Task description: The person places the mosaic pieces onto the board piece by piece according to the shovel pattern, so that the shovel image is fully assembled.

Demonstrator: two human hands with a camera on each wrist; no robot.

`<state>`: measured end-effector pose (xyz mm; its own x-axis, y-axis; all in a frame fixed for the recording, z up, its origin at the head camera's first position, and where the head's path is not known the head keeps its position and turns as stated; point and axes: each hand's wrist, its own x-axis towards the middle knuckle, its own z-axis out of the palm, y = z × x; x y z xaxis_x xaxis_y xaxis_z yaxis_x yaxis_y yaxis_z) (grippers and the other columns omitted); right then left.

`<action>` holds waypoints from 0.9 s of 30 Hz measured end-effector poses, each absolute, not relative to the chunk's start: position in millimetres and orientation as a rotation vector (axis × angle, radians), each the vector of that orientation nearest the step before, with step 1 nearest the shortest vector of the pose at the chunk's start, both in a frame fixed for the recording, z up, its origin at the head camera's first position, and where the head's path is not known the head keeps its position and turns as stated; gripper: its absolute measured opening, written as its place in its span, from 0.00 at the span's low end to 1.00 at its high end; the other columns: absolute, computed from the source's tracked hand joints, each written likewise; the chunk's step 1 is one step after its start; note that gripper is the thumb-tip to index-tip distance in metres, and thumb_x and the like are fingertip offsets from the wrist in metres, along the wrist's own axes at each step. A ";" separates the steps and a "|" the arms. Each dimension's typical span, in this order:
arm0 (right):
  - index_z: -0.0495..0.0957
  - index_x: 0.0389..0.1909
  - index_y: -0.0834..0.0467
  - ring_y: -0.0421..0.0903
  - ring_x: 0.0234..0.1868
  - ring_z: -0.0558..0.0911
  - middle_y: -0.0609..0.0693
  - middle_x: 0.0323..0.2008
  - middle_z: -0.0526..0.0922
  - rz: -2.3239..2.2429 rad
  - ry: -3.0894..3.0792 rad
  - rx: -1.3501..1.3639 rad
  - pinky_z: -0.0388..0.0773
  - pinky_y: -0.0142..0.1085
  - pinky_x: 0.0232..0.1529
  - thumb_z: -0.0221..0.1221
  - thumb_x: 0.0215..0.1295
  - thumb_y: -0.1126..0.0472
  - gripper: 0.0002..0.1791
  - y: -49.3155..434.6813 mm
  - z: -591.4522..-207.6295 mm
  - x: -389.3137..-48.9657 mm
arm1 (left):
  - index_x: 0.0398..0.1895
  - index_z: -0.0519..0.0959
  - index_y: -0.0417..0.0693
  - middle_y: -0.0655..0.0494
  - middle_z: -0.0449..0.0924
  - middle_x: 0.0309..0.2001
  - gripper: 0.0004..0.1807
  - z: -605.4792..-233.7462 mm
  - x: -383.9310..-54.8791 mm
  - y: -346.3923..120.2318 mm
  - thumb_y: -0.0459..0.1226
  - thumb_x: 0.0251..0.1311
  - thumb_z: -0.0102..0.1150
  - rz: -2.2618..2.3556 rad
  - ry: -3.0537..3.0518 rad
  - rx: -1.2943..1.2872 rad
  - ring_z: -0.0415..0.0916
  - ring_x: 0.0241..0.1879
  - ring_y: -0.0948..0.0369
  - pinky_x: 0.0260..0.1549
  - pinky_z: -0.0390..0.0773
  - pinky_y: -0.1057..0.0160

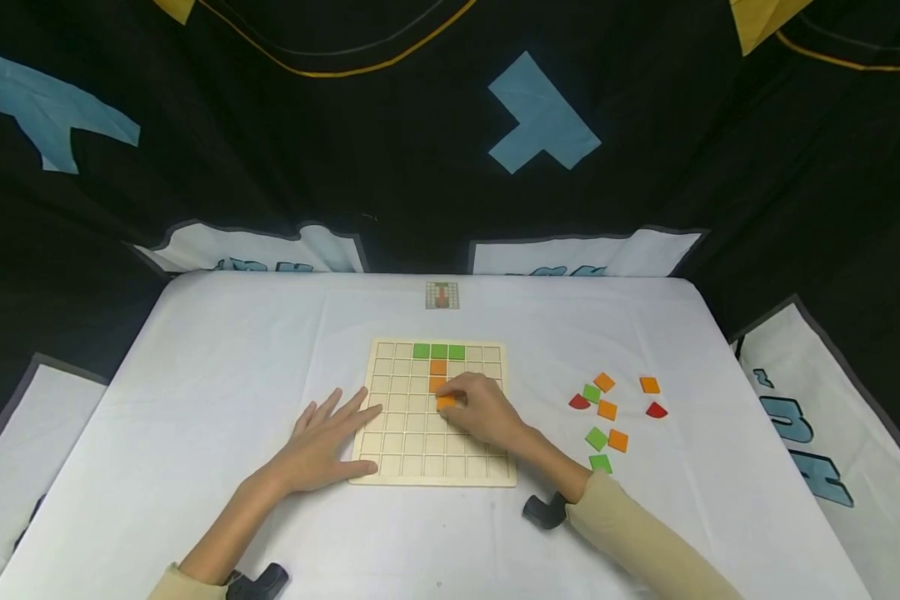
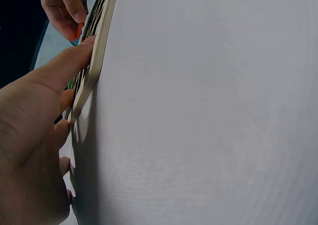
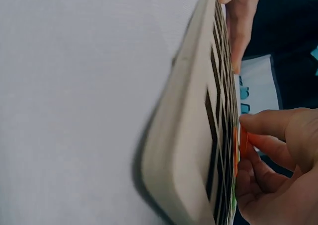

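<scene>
A pale wooden grid board (image 1: pixel 397 442) lies on the white table. Three green square tiles (image 1: pixel 439 352) fill cells in its top row, and two orange tiles (image 1: pixel 438 367) run down in a column below the middle one. My right hand (image 1: pixel 482 408) pinches another orange square tile (image 1: pixel 446 402) between thumb and fingers, just under that column; in the right wrist view this tile (image 3: pixel 243 143) stands on edge close to the board. Spread fingers of my left hand (image 1: pixel 322 446) rest on the board's left edge, with the thumb at its lower left.
Loose orange tiles (image 1: pixel 618 441), green tiles (image 1: pixel 596 438) and two red rounded wedge pieces (image 1: pixel 656 410) lie scattered right of the board. Behind it is a small pattern card (image 1: pixel 442 296). A black curtain (image 1: pixel 307 150) hangs at the table's far side.
</scene>
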<state>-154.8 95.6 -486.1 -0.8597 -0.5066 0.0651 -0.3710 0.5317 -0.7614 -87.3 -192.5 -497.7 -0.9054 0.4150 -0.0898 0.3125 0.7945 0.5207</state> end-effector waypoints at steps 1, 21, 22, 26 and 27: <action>0.86 0.45 0.62 0.51 0.55 0.79 0.53 0.47 0.85 -1.229 2.607 -0.753 0.75 0.44 0.57 0.66 0.60 0.68 0.12 94.3 -486.5 -154.4 | 0.75 0.65 0.53 0.46 0.49 0.78 0.45 -497.5 -87.5 -192.3 0.60 0.57 0.65 0.754 2.785 0.573 0.37 0.76 0.37 0.67 0.35 0.31; 0.87 0.43 0.60 0.51 0.52 0.81 0.52 0.45 0.86 -1.193 2.696 -0.829 0.75 0.44 0.57 0.69 0.58 0.68 0.11 82.8 -489.9 -153.0 | 0.74 0.66 0.52 0.44 0.50 0.78 0.44 -490.6 -86.9 -191.3 0.60 0.58 0.65 0.762 2.781 0.580 0.39 0.75 0.36 0.66 0.36 0.30; 0.87 0.43 0.60 0.52 0.52 0.81 0.52 0.45 0.86 -1.191 2.695 -0.838 0.75 0.44 0.56 0.69 0.58 0.68 0.11 82.1 -490.2 -153.0 | 0.74 0.66 0.52 0.44 0.50 0.78 0.44 -490.6 -86.6 -191.0 0.60 0.58 0.65 0.765 2.780 0.580 0.39 0.75 0.36 0.66 0.36 0.30; 0.88 0.43 0.61 0.52 0.52 0.81 0.52 0.45 0.86 -1.175 2.699 -0.840 0.75 0.45 0.57 0.69 0.58 0.69 0.11 79.7 -491.0 -152.8 | 0.74 0.66 0.53 0.44 0.50 0.78 0.44 -492.3 -85.9 -191.1 0.60 0.58 0.64 0.767 2.780 0.582 0.39 0.75 0.36 0.66 0.36 0.29; 0.88 0.43 0.61 0.52 0.53 0.81 0.52 0.45 0.86 -1.173 2.699 -0.839 0.75 0.45 0.57 0.69 0.58 0.69 0.11 79.2 -491.3 -152.8 | 0.74 0.66 0.53 0.44 0.50 0.78 0.44 -492.4 -85.8 -191.0 0.60 0.58 0.64 0.768 2.778 0.581 0.38 0.75 0.36 0.66 0.36 0.29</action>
